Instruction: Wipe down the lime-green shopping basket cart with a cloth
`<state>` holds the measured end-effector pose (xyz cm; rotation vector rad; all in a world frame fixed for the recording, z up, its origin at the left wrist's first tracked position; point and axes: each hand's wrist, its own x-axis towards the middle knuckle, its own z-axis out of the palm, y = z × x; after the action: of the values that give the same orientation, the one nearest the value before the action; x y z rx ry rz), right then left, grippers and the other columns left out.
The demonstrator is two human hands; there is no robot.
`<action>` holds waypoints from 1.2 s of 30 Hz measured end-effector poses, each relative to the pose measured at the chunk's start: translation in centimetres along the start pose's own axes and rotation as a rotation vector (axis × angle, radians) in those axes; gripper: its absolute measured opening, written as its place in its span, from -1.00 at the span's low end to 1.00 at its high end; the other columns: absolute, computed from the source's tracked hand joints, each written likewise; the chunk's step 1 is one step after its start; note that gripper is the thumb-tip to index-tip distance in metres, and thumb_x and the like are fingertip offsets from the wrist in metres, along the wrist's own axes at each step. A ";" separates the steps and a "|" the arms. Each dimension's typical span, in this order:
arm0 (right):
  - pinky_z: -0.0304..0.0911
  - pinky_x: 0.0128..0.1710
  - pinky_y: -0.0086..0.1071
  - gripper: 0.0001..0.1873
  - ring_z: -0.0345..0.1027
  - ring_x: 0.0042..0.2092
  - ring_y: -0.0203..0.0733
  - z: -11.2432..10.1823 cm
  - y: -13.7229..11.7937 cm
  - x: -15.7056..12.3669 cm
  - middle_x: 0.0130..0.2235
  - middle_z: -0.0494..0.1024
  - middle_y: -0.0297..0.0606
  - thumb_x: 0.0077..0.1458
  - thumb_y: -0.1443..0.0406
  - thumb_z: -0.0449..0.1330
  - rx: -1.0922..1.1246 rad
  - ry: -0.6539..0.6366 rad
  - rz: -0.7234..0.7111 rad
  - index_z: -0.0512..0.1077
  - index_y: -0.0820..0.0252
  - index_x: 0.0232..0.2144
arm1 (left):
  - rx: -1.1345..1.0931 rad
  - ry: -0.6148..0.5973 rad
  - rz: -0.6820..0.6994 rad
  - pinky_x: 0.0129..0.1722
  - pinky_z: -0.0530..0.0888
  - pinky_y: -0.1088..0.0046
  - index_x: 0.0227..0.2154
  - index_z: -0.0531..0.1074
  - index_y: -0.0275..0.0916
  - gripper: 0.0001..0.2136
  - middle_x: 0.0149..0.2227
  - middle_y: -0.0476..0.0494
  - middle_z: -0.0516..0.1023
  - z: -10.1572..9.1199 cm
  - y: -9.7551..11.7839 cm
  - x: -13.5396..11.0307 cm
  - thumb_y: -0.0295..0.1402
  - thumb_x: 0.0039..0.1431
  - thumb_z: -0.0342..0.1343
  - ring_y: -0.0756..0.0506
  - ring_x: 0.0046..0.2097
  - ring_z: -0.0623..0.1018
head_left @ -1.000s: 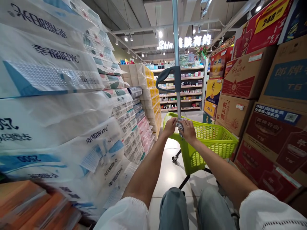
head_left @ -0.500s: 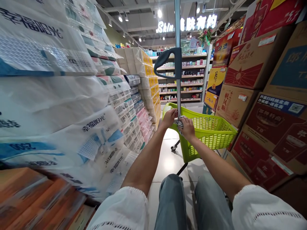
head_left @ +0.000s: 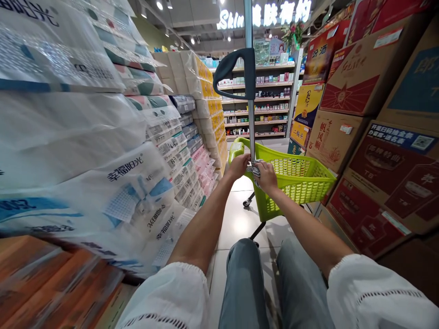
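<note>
A lime green shopping basket on wheels (head_left: pixel 302 183) stands on the tiled floor ahead of me. Its metal pole (head_left: pixel 251 132) rises from the near rim to a dark grey handle (head_left: pixel 236 73). My left hand (head_left: pixel 239 165) grips the basket's near rim just left of the pole. My right hand (head_left: pixel 265 176) is closed on a patterned grey cloth (head_left: pixel 254 170) pressed against the foot of the pole. Both forearms reach forward over my knees in grey trousers.
Tall stacks of wrapped tissue packs (head_left: pixel 113 151) line the left side of the aisle. Cardboard and red liquor boxes (head_left: pixel 370 137) are piled along the right. Shelves of small products (head_left: pixel 270 109) stand at the far end. Orange boxes (head_left: pixel 51 283) lie at lower left.
The view has dipped and shifted; the basket and handle sit slightly further left and lower. Both hands keep their hold at the foot of the pole with the cloth.
</note>
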<state>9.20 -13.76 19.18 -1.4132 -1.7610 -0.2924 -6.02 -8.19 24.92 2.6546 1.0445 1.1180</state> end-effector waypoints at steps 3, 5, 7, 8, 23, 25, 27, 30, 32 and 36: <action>0.20 -0.07 -0.17 -0.65 0.16 0.00 0.03 0.1 0.0 -0.7 0.06 0.39 -0.19 0.12 0.23 0.12 0.014 0.001 0.026 0.38 0.08 -0.01 | 0.194 -0.054 0.006 -0.31 0.33 0.43 -0.26 0.47 -0.22 -0.73 -0.28 -0.13 0.55 0.1 0.1 -0.5 -0.33 0.28 -0.16 -0.08 -0.26 0.50; 0.18 -0.06 -0.18 -0.64 0.16 0.00 0.01 0.4 -0.7 -0.6 0.08 0.37 -0.19 0.15 0.20 0.09 0.002 0.032 0.056 0.36 0.07 0.01 | 0.386 -0.077 -0.013 -0.24 0.33 0.36 -0.32 0.48 -0.24 -0.76 -0.27 -0.18 0.57 0.7 0.2 -0.9 -0.35 0.24 -0.10 -0.13 -0.22 0.51; 0.16 -0.04 -0.17 -0.62 0.13 0.02 0.02 1.1 -1.4 -0.5 0.12 0.33 -0.17 0.18 0.18 0.07 -0.020 0.075 0.095 0.34 0.08 0.03 | 0.524 -0.090 -0.028 -0.17 0.32 0.28 -0.37 0.49 -0.27 -0.80 -0.28 -0.22 0.58 1.3 0.4 -1.3 -0.41 0.18 -0.05 -0.18 -0.20 0.51; 0.15 -0.03 -0.17 -0.61 0.13 0.03 0.02 1.5 -1.6 -0.4 0.13 0.32 -0.16 0.18 0.17 0.06 -0.031 0.087 0.106 0.34 0.10 0.04 | 0.561 -0.093 -0.028 -0.15 0.31 0.25 -0.37 0.49 -0.28 -0.82 -0.29 -0.24 0.58 1.6 0.4 -1.4 -0.43 0.16 -0.03 -0.19 -0.20 0.52; 0.14 -0.05 -0.17 -0.69 0.19 -0.06 -0.03 2.8 5.0 -1.7 -0.02 0.41 -0.09 0.15 0.21 0.04 -0.034 0.193 0.268 0.36 0.18 -0.08 | 0.518 0.073 -0.010 -0.14 0.25 0.23 -0.48 0.50 -0.25 -0.64 -0.39 -0.20 0.56 3.2 -0.8 -1.5 -0.33 0.29 -0.17 -0.14 -0.30 0.47; 0.12 -0.02 -0.17 -0.69 0.19 -0.05 -0.04 3.3 3.3 -1.2 -0.03 0.41 -0.09 0.16 0.22 0.03 0.002 0.214 0.247 0.35 0.19 -0.07 | 0.527 0.081 -0.013 -0.14 0.24 0.22 -0.47 0.50 -0.25 -0.65 -0.38 -0.21 0.56 3.3 -0.7 -1.4 -0.33 0.28 -0.16 -0.15 -0.29 0.47; 0.10 0.01 -0.18 -0.70 0.19 -0.02 -0.04 3.8 1.1 -0.7 -0.03 0.40 -0.10 0.17 0.21 0.04 0.022 0.213 0.193 0.35 0.19 -0.08 | 0.541 0.081 -0.015 -0.14 0.24 0.22 -0.46 0.51 -0.25 -0.67 -0.37 -0.23 0.56 3.4 -0.7 -1.4 -0.34 0.27 -0.14 -0.16 -0.27 0.48; 0.09 0.04 -0.18 -0.69 0.17 0.01 -0.03 4.1 -0.9 -0.3 -0.01 0.40 -0.11 0.17 0.19 0.07 0.014 0.196 0.150 0.34 0.19 -0.07 | 0.560 0.079 0.001 -0.15 0.23 0.21 -0.43 0.50 -0.25 -0.67 -0.36 -0.23 0.57 3.2 -1.0 -1.5 -0.34 0.28 -0.14 -0.17 -0.24 0.48; 0.12 0.01 -0.18 -0.68 0.16 0.01 -0.01 3.9 -0.6 -0.5 0.02 0.39 -0.12 0.16 0.18 0.10 -0.012 0.136 0.114 0.35 0.16 -0.06 | 0.555 0.074 0.017 -0.16 0.24 0.21 -0.44 0.50 -0.24 -0.66 -0.36 -0.21 0.56 2.9 -1.4 -1.6 -0.33 0.29 -0.16 -0.17 -0.25 0.48; 0.17 -0.06 -0.19 -0.68 0.15 -0.01 0.01 2.9 2.1 -1.2 0.02 0.41 -0.16 0.12 0.20 0.13 -0.043 0.048 0.095 0.36 0.11 -0.06 | 0.507 0.061 0.027 -0.13 0.27 0.21 -0.44 0.50 -0.22 -0.61 -0.36 -0.20 0.55 2.2 -2.4 -1.8 -0.31 0.33 -0.21 -0.15 -0.26 0.47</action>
<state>9.72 -12.03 15.83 -1.5031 -1.6520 -0.3121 -6.83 -7.03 21.45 3.0290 1.4789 1.0597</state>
